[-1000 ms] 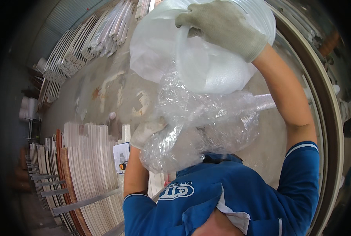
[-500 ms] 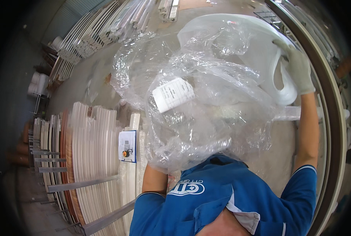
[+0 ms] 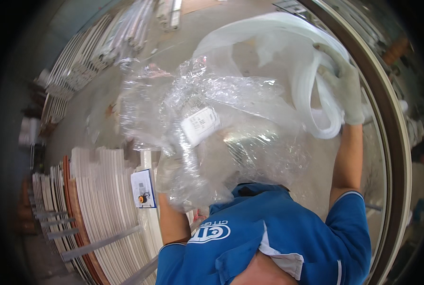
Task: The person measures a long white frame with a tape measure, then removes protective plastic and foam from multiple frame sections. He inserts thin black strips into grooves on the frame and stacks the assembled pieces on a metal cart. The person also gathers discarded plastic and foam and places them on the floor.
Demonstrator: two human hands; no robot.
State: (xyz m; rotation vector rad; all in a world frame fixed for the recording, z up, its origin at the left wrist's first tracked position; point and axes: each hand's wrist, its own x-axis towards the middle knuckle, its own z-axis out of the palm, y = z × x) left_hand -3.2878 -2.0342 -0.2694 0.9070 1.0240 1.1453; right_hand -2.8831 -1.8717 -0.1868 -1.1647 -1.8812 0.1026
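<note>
My right hand (image 3: pixel 342 85), in a pale work glove, grips a white foam sheet (image 3: pixel 257 26) that arches in a wide loop and folds down below the fingers. Crumpled clear plastic film (image 3: pixel 250 97) hangs in front of my chest, bunched up on the left side. A white printed label (image 3: pixel 200 126) shows on the film. My left hand (image 3: pixel 170 166), gloved too, is raised into the bunched film, which hangs from it; its fingers are mostly hidden behind the shiny folds.
A long dark-framed bar (image 3: pixel 387 123) curves down my right side. On the left, pale profiles (image 3: pixel 105 199) stand in a rack with metal arms (image 3: pixel 100 242). A clipboard (image 3: pixel 143 187) with an orange-and-black item lies on them. More stacked profiles (image 3: pixel 81 52) are at the far left.
The film has shifted left and gathered toward my left hand. The foam sheet has opened into a wider loop, and my right hand sits slightly further left. The view has turned a little.
</note>
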